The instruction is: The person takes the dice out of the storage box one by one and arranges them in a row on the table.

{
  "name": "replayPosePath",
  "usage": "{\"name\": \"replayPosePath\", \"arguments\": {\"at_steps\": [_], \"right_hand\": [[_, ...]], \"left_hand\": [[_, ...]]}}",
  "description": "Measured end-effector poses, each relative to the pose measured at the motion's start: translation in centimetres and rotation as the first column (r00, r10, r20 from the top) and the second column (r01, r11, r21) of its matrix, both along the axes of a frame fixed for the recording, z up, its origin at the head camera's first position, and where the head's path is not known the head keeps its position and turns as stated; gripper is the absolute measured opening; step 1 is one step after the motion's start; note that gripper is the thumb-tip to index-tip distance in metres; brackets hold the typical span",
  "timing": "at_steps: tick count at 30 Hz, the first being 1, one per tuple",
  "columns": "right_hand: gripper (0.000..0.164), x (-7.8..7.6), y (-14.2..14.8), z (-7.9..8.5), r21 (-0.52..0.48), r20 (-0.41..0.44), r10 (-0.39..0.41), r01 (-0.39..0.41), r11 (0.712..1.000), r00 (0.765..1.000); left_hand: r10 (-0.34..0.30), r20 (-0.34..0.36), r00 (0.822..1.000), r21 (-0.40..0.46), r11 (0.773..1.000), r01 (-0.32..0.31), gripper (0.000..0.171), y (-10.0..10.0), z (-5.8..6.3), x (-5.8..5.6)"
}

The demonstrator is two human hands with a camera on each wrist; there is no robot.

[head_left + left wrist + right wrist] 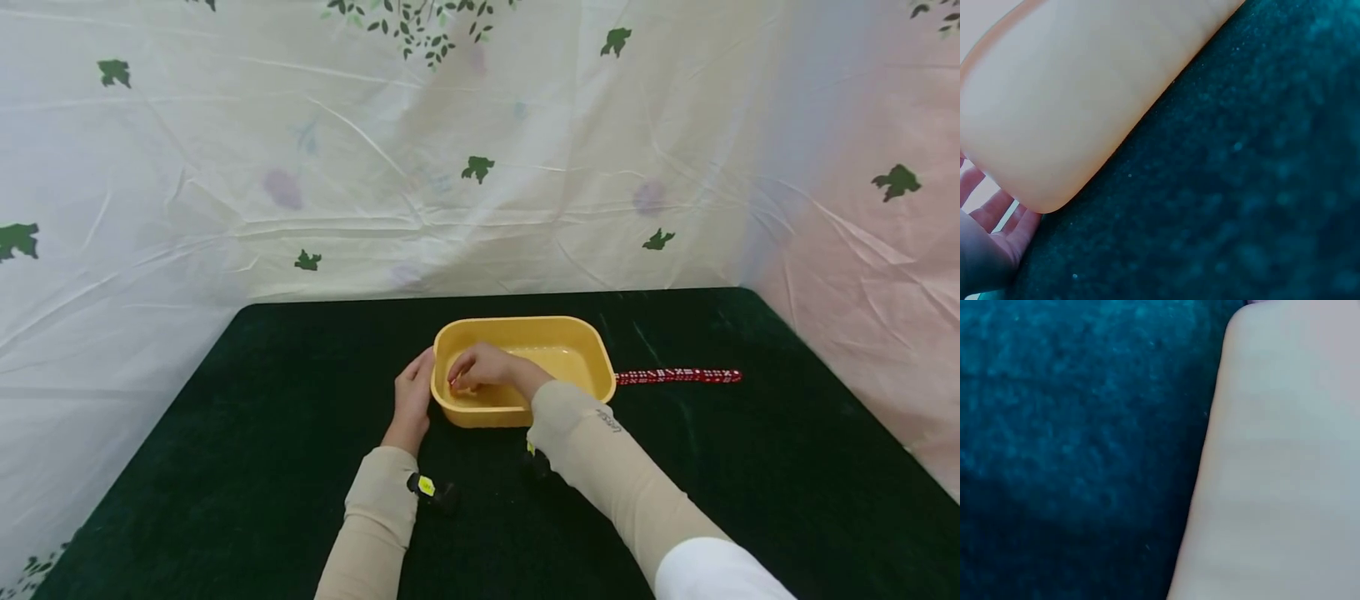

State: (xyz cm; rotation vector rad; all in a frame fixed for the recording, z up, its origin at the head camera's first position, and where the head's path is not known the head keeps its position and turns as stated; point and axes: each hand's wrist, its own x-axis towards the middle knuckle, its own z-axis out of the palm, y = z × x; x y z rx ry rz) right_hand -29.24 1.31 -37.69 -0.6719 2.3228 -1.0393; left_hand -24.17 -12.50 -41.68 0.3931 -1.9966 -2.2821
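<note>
A yellow plastic tub [566,333] stands on the dark green cloth. My left hand [412,396] rests against its left end, fingers stretched along the outer wall; the left wrist view shows these fingers [991,209] at the tub's corner. Inside the tub, at its left end, my right hand [483,367] has curled fingers pinching a small red die [452,383], mostly hidden by the fingertips. The right wrist view has only the tub's outer wall [1285,456] and the cloth, with the fingers out of sight.
A long strip of red dice with white pips [678,377] lies on the cloth, reaching right from the tub's right side. Dark green cloth [247,467] covers the table. Pale curtains [390,192] with green leaf prints hang behind and at both sides.
</note>
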Motion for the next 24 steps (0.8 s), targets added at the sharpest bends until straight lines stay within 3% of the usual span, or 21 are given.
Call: {"name": "replayPosePath", "arguments": {"at_steps": [5, 10, 24], "right_hand": [[0.014, -0.3, 0.5, 0.5, -0.019, -0.002, -0.001, 0.001, 1.000, 1.000], [0.017, -0.6, 1.3, 1.5, -0.016, -0.073, 0.002, -0.003, 1.000, 0.997], [0.021, -1.0, 5.1, 4.9, -0.014, -0.170, -0.106, 0.105, 0.994, 0.980]], "left_hand": [[0.008, -0.020, 1.000, 0.008, 1.000, -0.008, 0.045, -0.2, -0.3, 0.0], [0.006, -0.021, 1.000, 0.005, 1.000, -0.006, 0.049, -0.4, -0.5, 0.1], [-0.026, -0.015, 1.000, -0.018, 1.000, 0.025, 0.051, 0.1, -0.9, 0.0]]}}
